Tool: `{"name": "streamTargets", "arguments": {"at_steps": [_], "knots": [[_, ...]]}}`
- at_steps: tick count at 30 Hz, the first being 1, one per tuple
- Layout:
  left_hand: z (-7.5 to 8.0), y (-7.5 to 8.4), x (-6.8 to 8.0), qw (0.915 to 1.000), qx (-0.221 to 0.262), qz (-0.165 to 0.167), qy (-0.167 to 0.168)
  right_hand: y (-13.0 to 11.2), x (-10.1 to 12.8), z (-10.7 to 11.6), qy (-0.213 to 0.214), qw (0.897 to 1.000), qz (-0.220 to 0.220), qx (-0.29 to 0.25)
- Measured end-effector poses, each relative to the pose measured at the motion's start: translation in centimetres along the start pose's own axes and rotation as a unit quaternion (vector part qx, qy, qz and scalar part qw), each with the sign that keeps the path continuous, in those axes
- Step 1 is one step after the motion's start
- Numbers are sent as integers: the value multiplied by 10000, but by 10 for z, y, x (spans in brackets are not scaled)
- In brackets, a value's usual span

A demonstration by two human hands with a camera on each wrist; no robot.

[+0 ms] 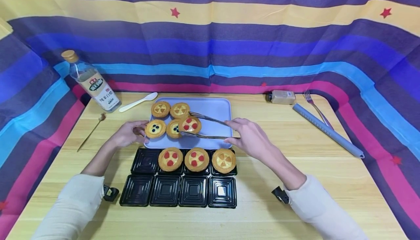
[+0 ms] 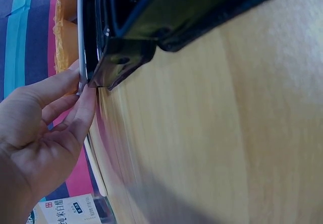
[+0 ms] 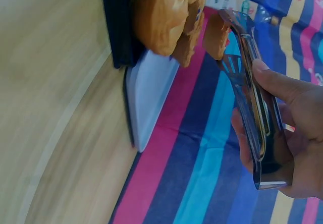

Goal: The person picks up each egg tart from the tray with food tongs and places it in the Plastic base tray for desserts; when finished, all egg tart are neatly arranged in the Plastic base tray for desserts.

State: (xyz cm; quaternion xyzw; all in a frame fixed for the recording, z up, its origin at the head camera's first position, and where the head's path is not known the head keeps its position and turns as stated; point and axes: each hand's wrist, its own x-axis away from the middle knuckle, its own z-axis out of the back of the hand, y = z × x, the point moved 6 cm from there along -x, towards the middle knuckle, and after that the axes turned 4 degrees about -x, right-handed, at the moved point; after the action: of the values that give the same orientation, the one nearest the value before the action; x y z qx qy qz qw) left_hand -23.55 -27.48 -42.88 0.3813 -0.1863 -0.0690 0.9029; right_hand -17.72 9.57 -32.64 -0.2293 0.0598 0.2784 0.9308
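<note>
Bright even light; soft shadows; head view edges bowed; wrist views blurred.

A light wooden worktop (image 1: 295, 181) carries everything here, hemmed on three sides by striped cloth. Near its middle lies a pale lilac tray (image 1: 214, 110), and just in front of that, touching its near edge, sits a black plastic tray (image 1: 178, 191) of square compartments in two rows. At the far left stands a clear bottle (image 1: 93, 83) with a gold cap, tilted in the head view, with a white spoon (image 1: 137, 102) beside it and a thin gold-coloured spoon (image 1: 91, 132) lying toward the left edge. At the far right lie a small jar (image 1: 280, 97) on its side, a metal fork (image 1: 315, 107) and a long grey roll (image 1: 328, 130) set diagonally.
</note>
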Motion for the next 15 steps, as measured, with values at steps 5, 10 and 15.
{"name": "streamTargets", "arguments": {"at_steps": [5, 10, 15], "knots": [[0, 0, 0, 10000, -18, 14, -19, -15, 1, -2, -118, 9998, 148, -65], [1, -1, -1, 10000, -44, 47, -48, -28, 2, -9, -170, 9990, 378, -148], [0, 0, 0, 10000, -43, -27, -54, -39, 1, -17, -216, 9980, 550, -213]]}}
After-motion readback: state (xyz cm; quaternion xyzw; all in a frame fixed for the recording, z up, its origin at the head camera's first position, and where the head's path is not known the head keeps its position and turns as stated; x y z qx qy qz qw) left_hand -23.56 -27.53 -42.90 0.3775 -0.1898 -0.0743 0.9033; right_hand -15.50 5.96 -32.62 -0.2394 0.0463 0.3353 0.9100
